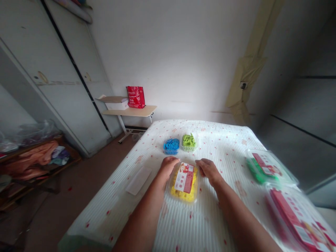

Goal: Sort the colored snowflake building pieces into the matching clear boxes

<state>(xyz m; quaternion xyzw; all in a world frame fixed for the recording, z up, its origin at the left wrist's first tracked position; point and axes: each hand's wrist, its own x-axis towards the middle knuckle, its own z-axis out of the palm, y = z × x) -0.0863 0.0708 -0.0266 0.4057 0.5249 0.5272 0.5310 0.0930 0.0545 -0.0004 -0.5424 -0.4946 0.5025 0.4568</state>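
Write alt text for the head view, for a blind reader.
The left hand and right hand hold the far corners of a clear box of yellow pieces on a white cloth. Beyond it sit a box of blue pieces and a box of lime pieces; at right, a green-filled box and a pink-filled box.

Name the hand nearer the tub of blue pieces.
Left. The left hand is just in front of the tub of blue pieces; the right hand is farther, to its right.
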